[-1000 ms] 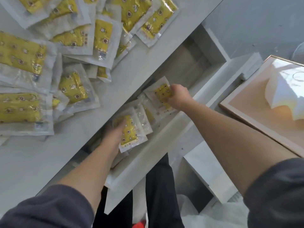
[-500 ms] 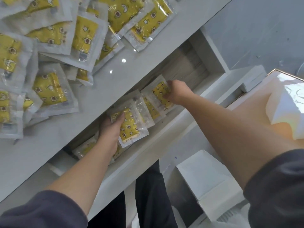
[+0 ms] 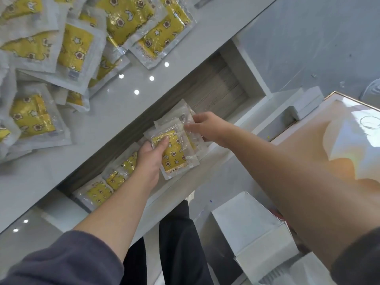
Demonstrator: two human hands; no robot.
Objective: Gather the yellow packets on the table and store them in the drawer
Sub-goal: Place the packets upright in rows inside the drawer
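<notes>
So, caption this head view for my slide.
Left hand and right hand hold yellow packets in the drawer; more cover the table.

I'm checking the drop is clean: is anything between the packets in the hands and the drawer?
Nothing visible does. The left hand and right hand hold the stack of packets right over the open drawer, whose wooden bottom is bare beyond the hands. The stored packets lie in its left part.

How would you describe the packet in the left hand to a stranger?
Find the open drawer under the white table. Near its middle, the left hand grips a yellow star-printed packet. It alone lies on top with a thumb across its corner.
</notes>
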